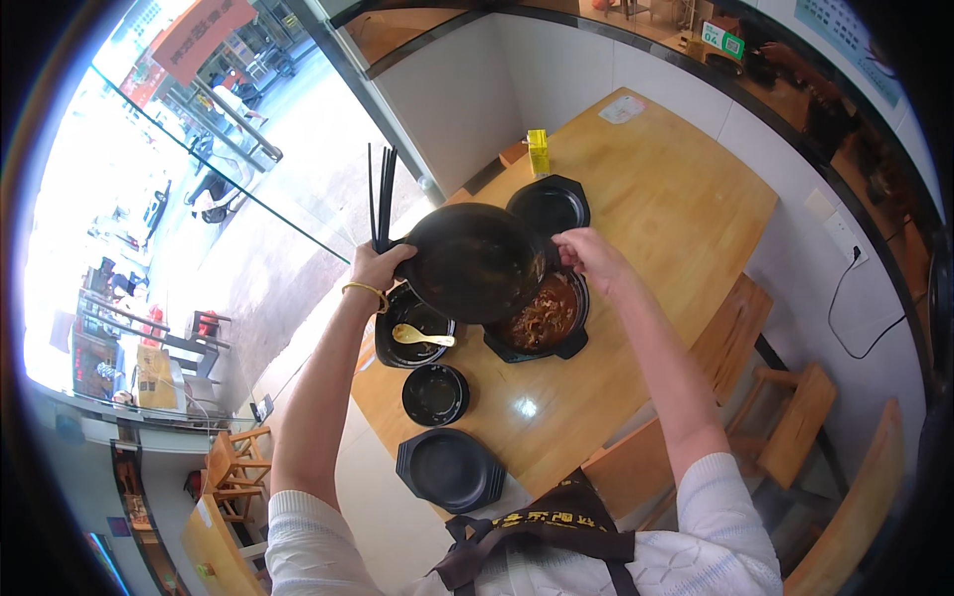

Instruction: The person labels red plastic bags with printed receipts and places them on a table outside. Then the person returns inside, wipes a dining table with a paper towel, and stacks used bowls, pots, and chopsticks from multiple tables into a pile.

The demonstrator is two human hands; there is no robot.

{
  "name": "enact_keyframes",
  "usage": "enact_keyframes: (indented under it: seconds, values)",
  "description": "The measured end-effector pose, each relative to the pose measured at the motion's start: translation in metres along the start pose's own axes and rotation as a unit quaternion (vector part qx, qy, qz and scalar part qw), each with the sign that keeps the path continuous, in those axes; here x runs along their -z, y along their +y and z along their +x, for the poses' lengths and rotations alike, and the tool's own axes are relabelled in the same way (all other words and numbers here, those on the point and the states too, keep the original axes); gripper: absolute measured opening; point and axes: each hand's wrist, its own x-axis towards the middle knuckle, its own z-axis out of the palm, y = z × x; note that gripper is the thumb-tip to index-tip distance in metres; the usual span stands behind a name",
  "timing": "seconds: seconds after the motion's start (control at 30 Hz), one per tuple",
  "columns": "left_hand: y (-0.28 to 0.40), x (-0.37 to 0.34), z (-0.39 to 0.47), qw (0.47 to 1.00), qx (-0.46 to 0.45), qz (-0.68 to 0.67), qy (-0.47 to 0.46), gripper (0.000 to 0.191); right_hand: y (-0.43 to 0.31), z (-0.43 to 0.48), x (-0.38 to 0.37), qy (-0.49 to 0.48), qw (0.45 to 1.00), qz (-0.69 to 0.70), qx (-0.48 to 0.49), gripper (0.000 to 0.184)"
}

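My left hand (pixel 378 262) grips the left side of a large dark bowl (pixel 477 261) and a bunch of black chopsticks (pixel 384 197). The bowl is tipped above a black pot of reddish-brown food (pixel 542 316). At the bowl's right edge is my right hand (pixel 589 255), its fingers curled there. Partly under the bowl stands a black bowl (pixel 391 356) with a pale spoon (pixel 423 337) in it. Nearer to me are a small black bowl (pixel 434 395) and a stack of black octagonal plates (pixel 452 469). Behind the raised bowl is another black octagonal dish (pixel 550 205).
These dishes stand on a wooden table (pixel 656 201), with a yellow carton (pixel 538 153) by its far edge. Wooden stools (pixel 797 425) and a bench (pixel 734 335) line the right side. A glass pane stands at left, with a street beyond it.
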Motion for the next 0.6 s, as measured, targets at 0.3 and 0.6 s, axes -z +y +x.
enact_keyframes:
  seconds: [0.3,0.6]
  values:
    - [-0.018,-0.118,0.108,0.994,-0.027,-0.086,-0.060,0.041,-0.055,0.080,0.092,0.110,0.986,-0.113,0.045,0.018]
    - [-0.049,-0.182,0.153,0.978,0.113,-0.148,-0.093,0.043,-0.021,0.161,0.129,0.146,0.979,-0.138,0.041,0.021]
